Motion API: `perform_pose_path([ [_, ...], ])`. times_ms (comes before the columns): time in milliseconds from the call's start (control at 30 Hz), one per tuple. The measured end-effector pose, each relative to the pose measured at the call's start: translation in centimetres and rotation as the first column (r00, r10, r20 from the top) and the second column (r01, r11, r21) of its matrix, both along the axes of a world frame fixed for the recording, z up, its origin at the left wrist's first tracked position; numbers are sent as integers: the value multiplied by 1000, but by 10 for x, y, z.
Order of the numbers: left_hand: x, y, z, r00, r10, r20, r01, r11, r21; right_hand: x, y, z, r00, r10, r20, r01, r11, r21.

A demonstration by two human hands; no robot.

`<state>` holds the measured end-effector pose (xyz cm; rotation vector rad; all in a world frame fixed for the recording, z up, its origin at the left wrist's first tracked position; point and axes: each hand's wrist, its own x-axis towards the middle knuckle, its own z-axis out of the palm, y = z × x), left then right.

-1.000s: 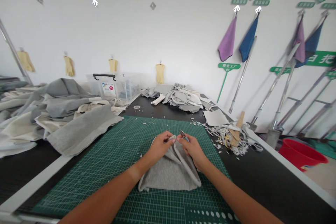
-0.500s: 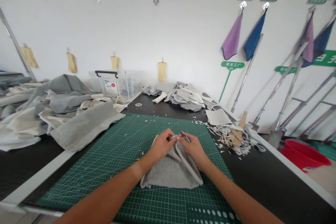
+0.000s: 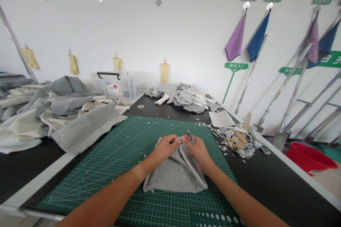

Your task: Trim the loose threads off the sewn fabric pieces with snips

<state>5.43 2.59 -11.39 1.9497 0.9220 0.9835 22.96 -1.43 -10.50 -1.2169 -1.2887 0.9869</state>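
A piece of grey fabric (image 3: 174, 179) lies on the green cutting mat (image 3: 101, 156), its far edge raised and gathered in folds. My left hand (image 3: 165, 148) is closed, pinching that raised edge between thumb and fingers. Close beside it, my right hand (image 3: 197, 151) is closed too, with its thumb at the fabric edge. Small thread snips (image 3: 189, 136), metal with a bit of blue, stick up out of the right hand; their lower part is hidden by the fingers. The fabric's near edge rests flat on the mat.
A big heap of grey and cream cloth (image 3: 66, 103) covers the table's left side. Further back are a clear plastic box (image 3: 113, 90) and another cloth pile (image 3: 183, 97). Fabric scraps (image 3: 239, 142) lie at the right edge, and a red bucket (image 3: 310, 158) stands beyond.
Both hands have shifted very slightly to the right along the fabric edge. The snips are tilted a little more upright. The fabric has slid slightly with the hands.
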Motion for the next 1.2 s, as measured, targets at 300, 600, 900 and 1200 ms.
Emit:
perform_pose_path([
  [300, 2, 1, -1, 996, 35, 86, -30, 998, -62, 1, 0, -1, 999, 31, 11, -31, 999, 5],
  [600, 1, 3, -6, 996, 70, 48, -70, 998, -4, 0, -1, 2, 998, 9, 60, -9, 1000, 4],
  [900, 1, 4, -10, 997, 69, 28, -70, 995, 64, 1, 1, -2, 991, -41, 127, 33, 997, 63],
  [1200, -1, 3, -11, 996, 56, 76, -62, 995, 75, 1, 1, 0, 995, -11, 102, 6, 999, 45],
])
